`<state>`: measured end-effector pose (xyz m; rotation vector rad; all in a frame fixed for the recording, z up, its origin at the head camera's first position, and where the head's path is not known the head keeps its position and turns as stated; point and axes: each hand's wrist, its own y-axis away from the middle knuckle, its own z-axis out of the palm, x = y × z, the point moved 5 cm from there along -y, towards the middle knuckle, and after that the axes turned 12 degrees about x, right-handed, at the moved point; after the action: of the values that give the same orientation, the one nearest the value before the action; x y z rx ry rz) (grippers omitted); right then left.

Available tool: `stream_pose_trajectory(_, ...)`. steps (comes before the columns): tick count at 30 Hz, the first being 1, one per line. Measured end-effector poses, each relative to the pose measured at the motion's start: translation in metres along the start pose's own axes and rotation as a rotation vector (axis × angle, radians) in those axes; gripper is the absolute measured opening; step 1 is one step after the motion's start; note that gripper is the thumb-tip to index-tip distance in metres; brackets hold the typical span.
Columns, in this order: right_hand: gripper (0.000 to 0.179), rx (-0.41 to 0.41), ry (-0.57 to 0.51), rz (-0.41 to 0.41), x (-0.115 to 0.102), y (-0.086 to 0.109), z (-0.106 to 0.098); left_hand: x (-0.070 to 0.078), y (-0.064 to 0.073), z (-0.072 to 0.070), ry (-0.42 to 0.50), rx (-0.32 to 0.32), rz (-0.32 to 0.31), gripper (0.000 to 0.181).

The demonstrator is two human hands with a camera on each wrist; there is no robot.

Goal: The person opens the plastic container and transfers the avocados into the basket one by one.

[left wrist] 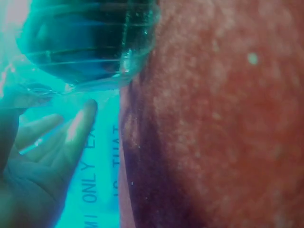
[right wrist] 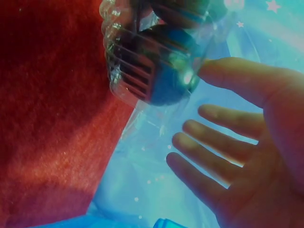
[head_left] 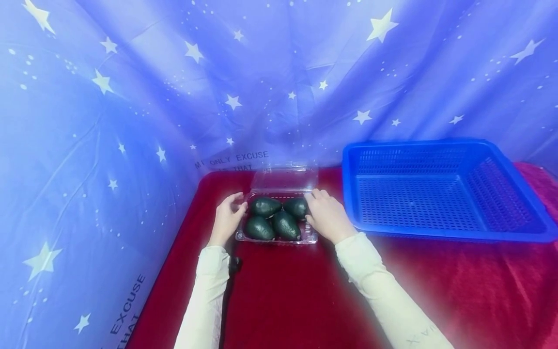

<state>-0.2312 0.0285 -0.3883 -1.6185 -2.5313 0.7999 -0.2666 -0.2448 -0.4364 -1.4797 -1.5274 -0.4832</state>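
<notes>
Several dark green avocados (head_left: 286,226) lie in a clear plastic clamshell box (head_left: 312,236), its lid (head_left: 285,179) tipped back at the far side. My left hand (head_left: 227,218) is beside the box's left side, fingertips right at the rim. In the left wrist view its fingers are extended near the clear wall, with a dark avocado (left wrist: 90,40) behind the plastic. At the right side is my right hand (head_left: 328,213), overlapping the box's edge in the head view. The right wrist view shows its thumb (right wrist: 232,76) by the rim and the other fingers straight and spread.
A blue perforated plastic basket (head_left: 410,233) stands to the right of the box. Red cloth (head_left: 279,291) covers the table. A blue curtain (head_left: 270,72) with white stars hangs behind and along the left. A small black object (head_left: 235,263) shows beside the left cuff.
</notes>
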Motion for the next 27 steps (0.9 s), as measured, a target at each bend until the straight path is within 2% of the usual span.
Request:
stream_pose_trajectory(7, 0.069, 0.002, -0.045, -0.022, -0.004, -0.003, 0.011, -0.005, 0.003, -0.008, 0.054, 0.028, -0.1, 0.034)
stream_pose_trajectory(10, 0.072, 0.003, -0.066, -0.046, -0.006, -0.003, 0.015, -0.005, 0.004, -0.009, 0.083, 0.006, -0.146, 0.035)
stream_pose_trajectory(16, 0.071, 0.057, -0.089, -0.109, -0.007, -0.003, 0.02, -0.003, 0.01, -0.005, 0.054, -0.179, -0.187, 0.035)
stream_pose_trajectory(19, 0.069, 0.06, -0.094, -0.128, -0.008, -0.002, 0.023, -0.005, 0.012, -0.003, 0.061, -0.233, -0.201, 0.035)
stream_pose_trajectory(24, 0.062, 0.041, -0.089, -0.154, -0.011, -0.002, 0.028, -0.009, 0.015, -0.006, 0.138, -0.213, -0.275, 0.035)
stream_pose_trajectory(27, 0.06, 0.06, -0.089, -0.142, -0.01, -0.003, 0.029, -0.009, 0.016, -0.007, 0.186, -0.19, -0.301, 0.035)
